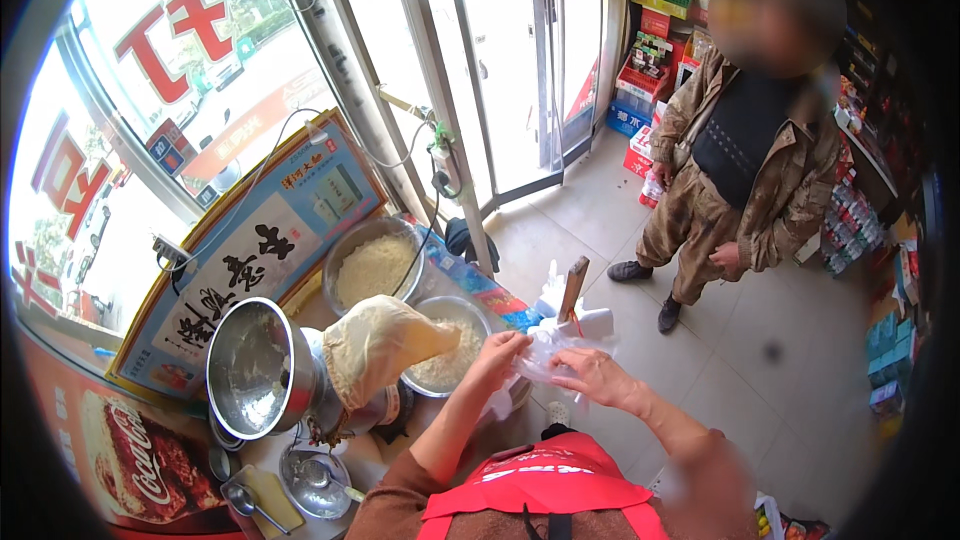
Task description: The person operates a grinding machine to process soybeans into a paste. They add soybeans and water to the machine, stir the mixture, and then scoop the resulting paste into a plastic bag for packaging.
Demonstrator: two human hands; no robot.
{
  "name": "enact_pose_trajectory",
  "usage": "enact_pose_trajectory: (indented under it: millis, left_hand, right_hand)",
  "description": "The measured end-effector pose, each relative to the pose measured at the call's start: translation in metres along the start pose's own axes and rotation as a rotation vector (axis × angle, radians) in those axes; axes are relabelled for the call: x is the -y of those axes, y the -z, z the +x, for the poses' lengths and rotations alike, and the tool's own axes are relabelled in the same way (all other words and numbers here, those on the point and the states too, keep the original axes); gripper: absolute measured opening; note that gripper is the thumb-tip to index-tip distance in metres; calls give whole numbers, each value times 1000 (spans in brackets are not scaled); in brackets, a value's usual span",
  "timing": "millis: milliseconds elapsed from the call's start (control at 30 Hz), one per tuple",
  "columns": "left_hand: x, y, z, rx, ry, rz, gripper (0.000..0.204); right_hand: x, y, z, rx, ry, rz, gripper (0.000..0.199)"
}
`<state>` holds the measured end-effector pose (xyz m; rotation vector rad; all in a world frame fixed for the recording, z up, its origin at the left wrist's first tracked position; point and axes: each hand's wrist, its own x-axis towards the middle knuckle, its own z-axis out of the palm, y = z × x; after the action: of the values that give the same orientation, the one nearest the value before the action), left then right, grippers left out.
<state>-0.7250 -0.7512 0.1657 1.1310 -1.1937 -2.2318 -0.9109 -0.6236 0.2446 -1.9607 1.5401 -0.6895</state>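
My left hand [502, 352] pinches the edge of a thin, whitish see-through plastic bag [540, 368] in front of my red apron. On the bag's other side is my right hand [597, 376], its fingers bent and closed on the film. Just beyond both hands, a bunch of white plastic bags [592, 324] hangs around an upright wooden stick [574, 285]. To the left, a pale cloth bag [380, 348] covers the outlet of a machine with a wide steel hopper [252, 368]. What lies inside the held bag, if anything, cannot be made out.
Two metal basins with pale crumbly food stand behind the cloth bag, the far basin [372, 258] beside a blue signboard [250, 260]. A small metal bowl [315, 480] and a spoon [255, 507] lie lower left. A person [745, 150] in camouflage clothing stands across the tiled floor, near stocked shelves.
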Motion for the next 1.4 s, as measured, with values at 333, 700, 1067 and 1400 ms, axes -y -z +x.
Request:
enact_pose_trajectory:
  millis: [333, 700, 1067, 1400]
  left_hand:
    - [-14, -5, 1, 220, 102, -558, 22]
    - [-51, 8, 76, 234, 41, -402, 45]
    - [51, 59, 51, -75, 154, -593, 44]
    - [89, 72, -59, -189, 45, -918, 50]
  right_hand:
    - [-50, 44, 22, 220, -162, 679, 18]
    - [-131, 82, 104, -401, -102, 394, 23]
    - [-269, -61, -1, -400, -681, 1335, 24]
    - [-78, -137, 2, -285, -105, 431, 65]
